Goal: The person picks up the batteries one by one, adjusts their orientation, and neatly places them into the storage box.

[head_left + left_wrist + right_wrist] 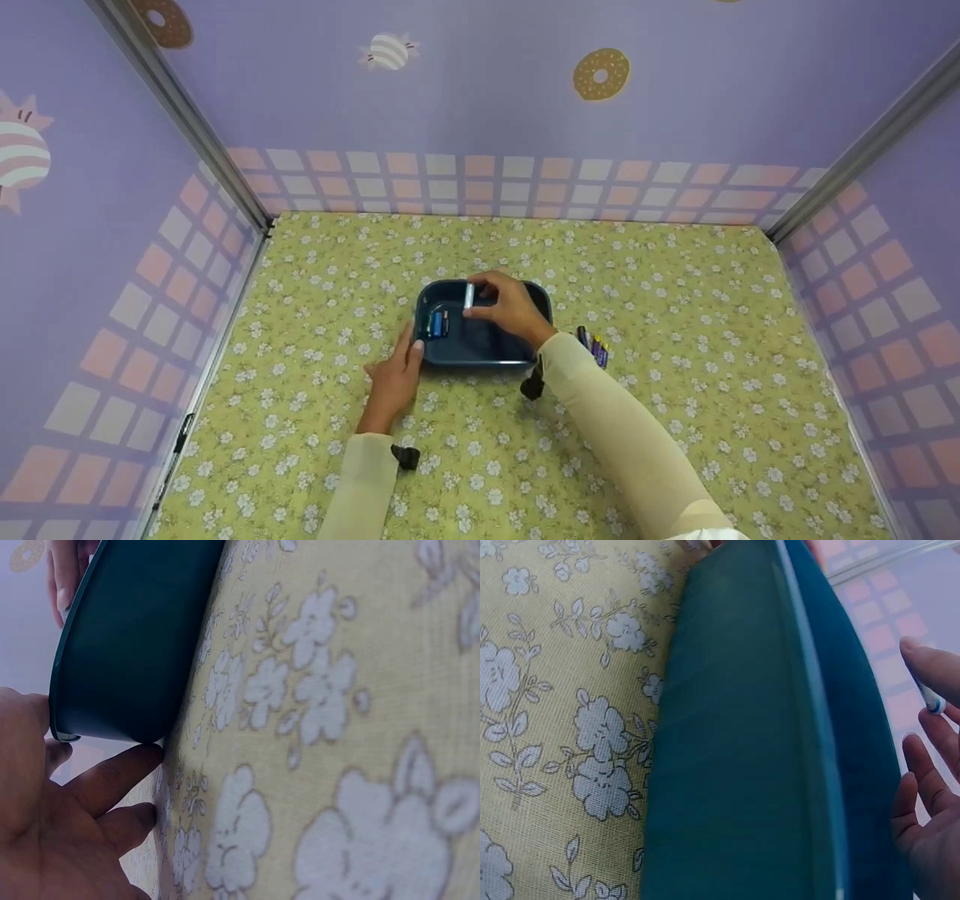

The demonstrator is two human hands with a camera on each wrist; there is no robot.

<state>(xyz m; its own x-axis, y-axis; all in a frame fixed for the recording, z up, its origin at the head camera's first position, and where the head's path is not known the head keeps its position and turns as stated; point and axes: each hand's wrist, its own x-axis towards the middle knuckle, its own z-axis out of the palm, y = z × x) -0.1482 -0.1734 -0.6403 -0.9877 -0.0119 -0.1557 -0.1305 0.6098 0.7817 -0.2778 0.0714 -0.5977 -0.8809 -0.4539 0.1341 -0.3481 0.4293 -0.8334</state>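
Note:
A dark blue-green tray [487, 349] stands on the flowered cloth. Over it my right hand [511, 304] pinches a whitish battery [469, 295] between thumb and fingertips, and the battery stands nearly upright. In the right wrist view, one end of that battery [933, 701] shows beyond the tray's wall. Inside the tray, at its left, several batteries [438, 324] in blue and dark colours lie side by side. My left hand [394, 379] touches the tray's left side with fairly straight fingers; the left wrist view has its fingers [112, 780] spread at the tray's end.
Several purple and dark batteries [598, 349] lie on the cloth to the right of the tray, close to my right forearm. Lilac patterned walls [480, 112] enclose the cloth-covered surface [675, 300] at the back and both sides.

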